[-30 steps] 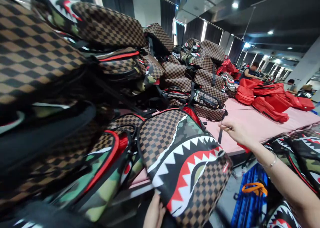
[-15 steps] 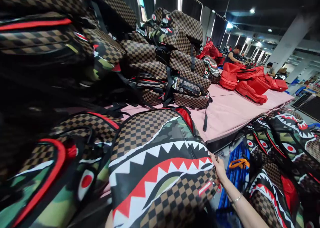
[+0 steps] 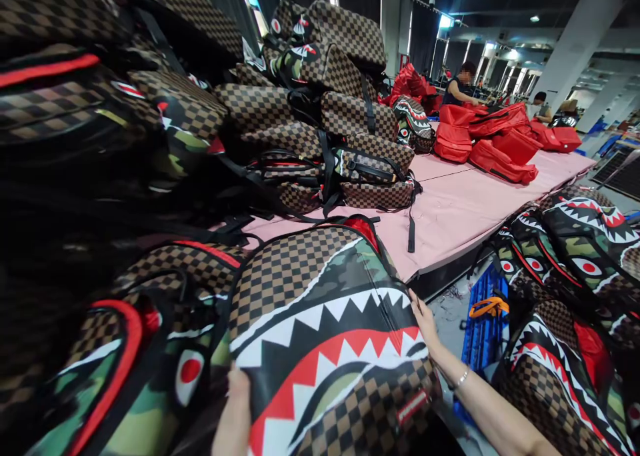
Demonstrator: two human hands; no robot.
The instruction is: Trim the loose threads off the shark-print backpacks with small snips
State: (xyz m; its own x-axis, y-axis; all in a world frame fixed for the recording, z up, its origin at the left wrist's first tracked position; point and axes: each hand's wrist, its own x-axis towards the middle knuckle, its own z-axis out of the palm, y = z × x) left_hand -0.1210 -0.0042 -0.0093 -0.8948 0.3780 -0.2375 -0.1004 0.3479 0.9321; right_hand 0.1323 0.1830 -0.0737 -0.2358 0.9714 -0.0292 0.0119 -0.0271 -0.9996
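Observation:
A checkered backpack (image 3: pixel 330 329) with a shark-mouth print and camouflage patch lies tilted in front of me, its red lining showing at the top right corner. My left hand (image 3: pixel 234 409) grips its lower left edge, the thumb on the front panel. On the opposite side, my right hand (image 3: pixel 424 319) is closed around the right edge, fingers partly hidden behind it. A silvery bracelet (image 3: pixel 461 380) circles my right wrist. Touching or close to the left of this bag is another camouflage backpack (image 3: pixel 150 383) with red trim and a red eye print.
Checkered backpacks (image 3: pixel 350 116) are piled high at the back left on a pink-covered table (image 3: pixel 445 223). Red bags (image 3: pixel 500 143) lie farther along it, near a person (image 3: pixel 457 89). More shark-print backpacks (image 3: pixel 555 369) stand at right, beside a blue bundle (image 3: pixel 483 329) with an orange tie.
My left hand has come into fuller view at the backpack's left edge. The backpack has shifted slightly right and down in view, with my right hand still on its right edge.

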